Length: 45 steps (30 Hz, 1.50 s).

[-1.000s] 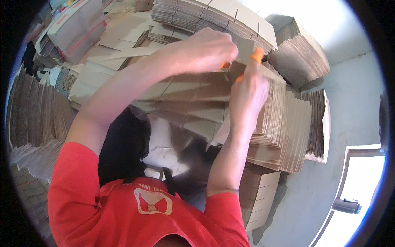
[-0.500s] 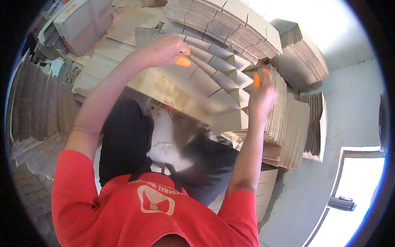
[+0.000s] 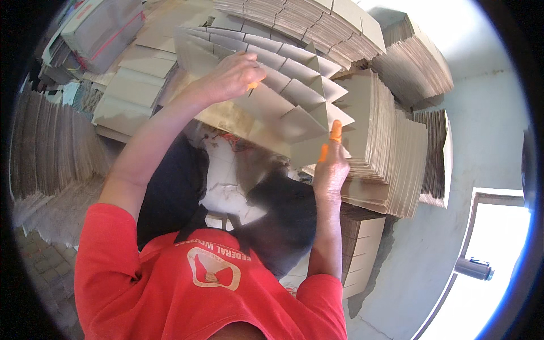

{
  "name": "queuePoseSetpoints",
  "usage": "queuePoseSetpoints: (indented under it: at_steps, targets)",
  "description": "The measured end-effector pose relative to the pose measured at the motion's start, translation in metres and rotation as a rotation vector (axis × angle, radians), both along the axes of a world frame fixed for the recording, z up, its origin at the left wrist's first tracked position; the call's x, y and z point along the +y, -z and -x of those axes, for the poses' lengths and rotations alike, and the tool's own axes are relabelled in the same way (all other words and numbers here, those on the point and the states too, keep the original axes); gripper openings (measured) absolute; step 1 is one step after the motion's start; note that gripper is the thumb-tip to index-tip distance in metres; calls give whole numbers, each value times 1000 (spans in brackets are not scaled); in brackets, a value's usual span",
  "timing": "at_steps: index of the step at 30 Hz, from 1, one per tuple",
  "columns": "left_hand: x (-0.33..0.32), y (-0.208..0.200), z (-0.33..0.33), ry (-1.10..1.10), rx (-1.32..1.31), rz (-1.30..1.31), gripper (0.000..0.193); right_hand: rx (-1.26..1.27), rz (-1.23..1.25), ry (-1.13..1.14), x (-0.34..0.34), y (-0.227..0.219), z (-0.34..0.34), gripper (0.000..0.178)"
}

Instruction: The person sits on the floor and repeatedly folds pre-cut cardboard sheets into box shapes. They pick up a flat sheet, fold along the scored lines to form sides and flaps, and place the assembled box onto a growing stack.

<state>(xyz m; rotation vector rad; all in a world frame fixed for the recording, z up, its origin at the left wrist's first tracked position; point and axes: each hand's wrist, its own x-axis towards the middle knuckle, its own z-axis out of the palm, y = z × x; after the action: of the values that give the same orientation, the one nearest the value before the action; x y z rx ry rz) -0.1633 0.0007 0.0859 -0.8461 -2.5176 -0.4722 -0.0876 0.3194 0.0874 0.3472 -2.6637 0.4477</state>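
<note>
A cardboard divider [image 3: 303, 92] of interlocking slotted strips stands partly fanned out in front of me. My left hand [image 3: 231, 77] is closed on the upper edges of its strips, left of the middle; an orange finger sleeve shows, and the fingertips are partly hidden. At the divider's near right corner is my right hand [image 3: 331, 170]. Its index finger and thumb, in orange sleeves, stretch out apart, the index tip against or just beside a strip end. A crosswise strip [image 3: 321, 86] runs through the slots at the right end.
Slotted cardboard is piled high behind the divider [image 3: 306, 22]. More sheet stacks stand to the right [image 3: 385, 147], far right [image 3: 411, 65] and left [image 3: 56, 141]. A wrapped bundle [image 3: 105, 31] lies at the back left. A pale wall [image 3: 470, 141] and bright doorway are on the right.
My right hand has come down and left, from beside the right stack to the divider's near corner. My left hand stays closed on the strips, slightly shifted; the strips' right ends sit differently.
</note>
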Motion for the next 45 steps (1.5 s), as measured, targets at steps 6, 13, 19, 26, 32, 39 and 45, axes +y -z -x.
queuePoseSetpoints:
  at_steps: [6, 13, 19, 26, 32, 39, 45]
  targets:
    - [9, -2, -14, 97, -225, -125, 11, 2, -85, -34, 28, 11, 16, 53]
    - [14, -21, 14, -66, -89, -282, 15, 145, -139, 357, 77, -34, 67, 32]
    - [18, -12, 51, -140, -475, 279, 24, -158, -452, 332, 90, -10, 110, 33]
    - [32, -5, -5, 157, 61, -216, 28, 68, -77, 456, 121, -5, 118, 35]
    - [36, 11, -13, 37, -305, -136, 13, 74, 108, 504, 106, -19, 112, 30]
    - [40, 4, -29, 35, -375, -111, 16, 304, 379, 443, 139, -43, 115, 25]
    - [68, 1, -35, -13, -311, -144, 31, 175, 51, 530, 129, -60, 106, 25]
